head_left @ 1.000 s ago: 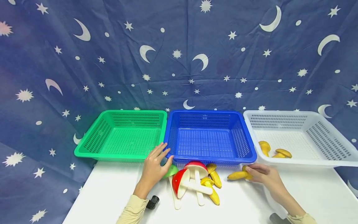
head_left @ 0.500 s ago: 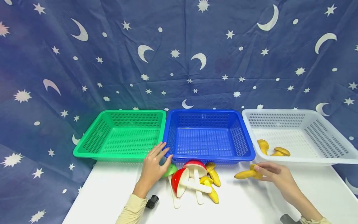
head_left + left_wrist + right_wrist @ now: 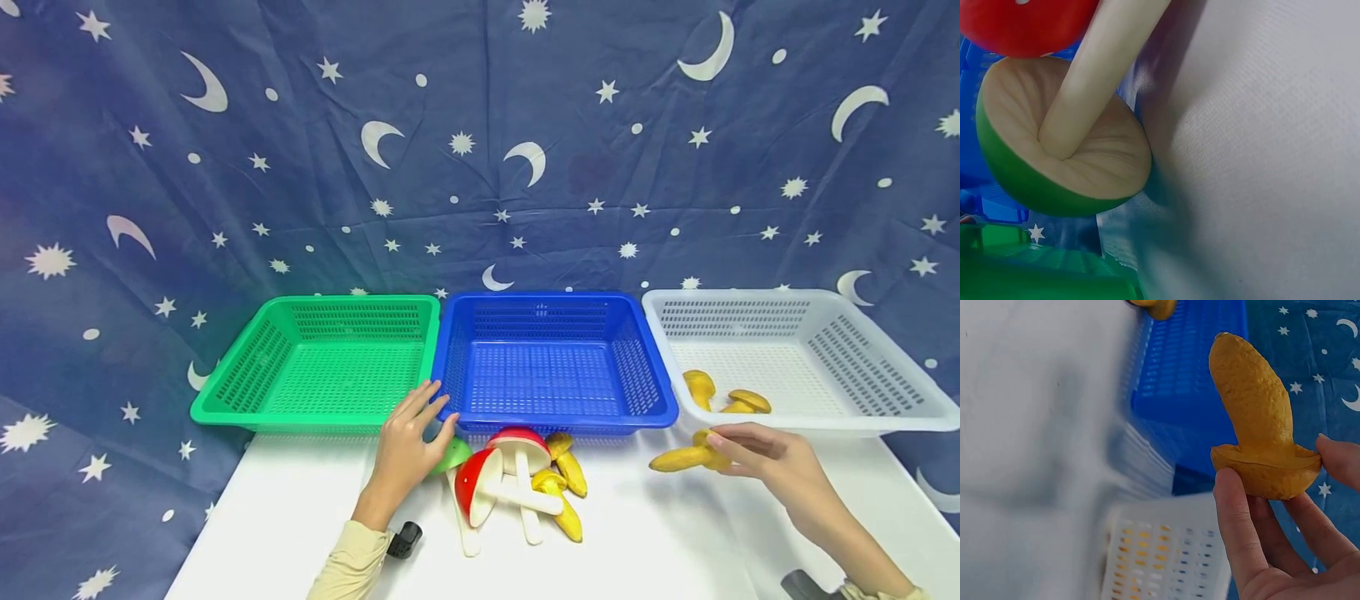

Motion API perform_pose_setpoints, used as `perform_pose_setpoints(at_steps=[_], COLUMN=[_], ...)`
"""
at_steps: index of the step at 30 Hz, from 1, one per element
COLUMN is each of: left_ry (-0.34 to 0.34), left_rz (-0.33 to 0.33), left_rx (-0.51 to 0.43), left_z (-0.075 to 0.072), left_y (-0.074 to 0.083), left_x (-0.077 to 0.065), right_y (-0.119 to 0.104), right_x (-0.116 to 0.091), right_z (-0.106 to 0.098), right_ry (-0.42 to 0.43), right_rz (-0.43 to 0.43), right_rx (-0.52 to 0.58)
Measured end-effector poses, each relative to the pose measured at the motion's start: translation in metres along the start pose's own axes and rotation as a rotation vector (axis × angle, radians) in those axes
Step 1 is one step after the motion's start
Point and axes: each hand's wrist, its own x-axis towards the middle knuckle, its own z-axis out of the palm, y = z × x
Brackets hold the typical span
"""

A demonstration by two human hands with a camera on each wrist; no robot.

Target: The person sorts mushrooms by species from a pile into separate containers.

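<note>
My right hand (image 3: 780,467) grips a yellow mushroom (image 3: 686,457) by its cap, in front of the white basket. In the right wrist view thumb and fingers pinch the cap's edge, and the mushroom's thick stem (image 3: 1254,394) points away from the palm. My left hand (image 3: 408,442) lies with fingers extended at the front corners of the green and blue baskets; whether it touches them I cannot tell. Beside its thumb is a green-capped mushroom (image 3: 452,457), seen from below in the left wrist view. Two red-capped mushrooms (image 3: 472,492) and two yellow mushrooms (image 3: 567,515) lie together right of it.
A green basket (image 3: 225,407), a blue basket (image 3: 562,421) and a white basket (image 3: 810,423) stand in a row on the white table (image 3: 637,550). Two yellow mushrooms (image 3: 748,402) lie in the white one. A star-patterned cloth (image 3: 450,108) hangs behind.
My right hand has moved right and lifted the yellow mushroom from the table toward the white basket's front. The left hand has stayed in place. The head view has shifted slightly.
</note>
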Motion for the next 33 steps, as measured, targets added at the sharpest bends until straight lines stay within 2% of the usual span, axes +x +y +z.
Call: perform_pose_setpoints(at_steps=[7, 15, 21, 24, 28, 33], left_ry=[0.001, -0.007, 0.026, 0.029, 0.026, 0.023], left_rz=[-0.012, -0.009, 0.007, 0.009, 0.014, 0.006], left_rx=[0.002, 0.001, 0.004, 0.0, -0.008, -0.004], left_z=[-0.001, 0.0, -0.001, -0.001, 0.0, 0.0], left_y=[0.0, 0.001, -0.002, -0.002, -0.002, 0.0], left_x=[-0.001, 0.0, -0.002, -0.002, -0.001, 0.001], right_y=[-0.007, -0.012, -0.018, -0.021, -0.023, -0.022], right_x=[0.002, 0.006, 0.013, 0.016, 0.019, 0.023], right_z=[-0.019, -0.036, -0.047, -0.057, -0.07, -0.083], right_ry=[0.038, 0.068, 0.1, 0.117, 0.137, 0.159], right_rz=[-0.002, -0.055, -0.066, -0.066, -0.075, -0.081], right_rx=[-0.062, -0.05, -0.145, -0.123, -0.036, -0.003])
